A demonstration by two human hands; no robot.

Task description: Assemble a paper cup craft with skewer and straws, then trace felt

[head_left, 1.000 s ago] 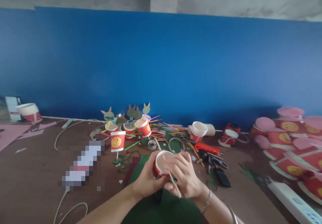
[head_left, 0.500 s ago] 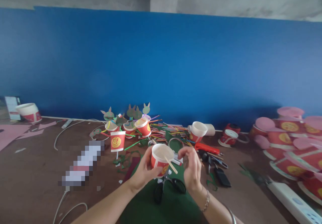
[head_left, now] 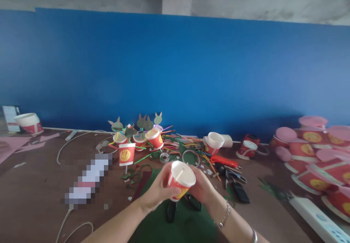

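Cup [head_left: 185, 180] is in both hands, up off the worktop [head_left: 35, 214], mouth up, tilted slightly to the right, stick [head_left: 180, 174] inside it. Left hand [head_left: 160, 188] grips its left side, thumb across the front wall. Right hand [head_left: 203, 186] is wrapped on the right side, fingers mostly hidden behind the cup. Scissors [head_left: 171, 214] lie below, black handles toward the person, blades out of sight under the cup. They sit on a green sheet [head_left: 180, 232]. Just beyond the hands: tape roll [head_left: 164, 158] and a thin ring [head_left: 190, 151], then a heap of coloured strips [head_left: 188, 140]. Left of the heap, red cups [head_left: 154, 138] with eared cutouts [head_left: 158, 119]. Right of it, a white-lined cup [head_left: 214, 142], red tool [head_left: 224, 161] and black box [head_left: 240, 192]. Far right, a stack of cups with pink discs [head_left: 313, 120], power strip [head_left: 314, 215] in front. Far left, pink paper [head_left: 12, 146] and another cup by a blue panel [head_left: 175, 71] that runs along the back
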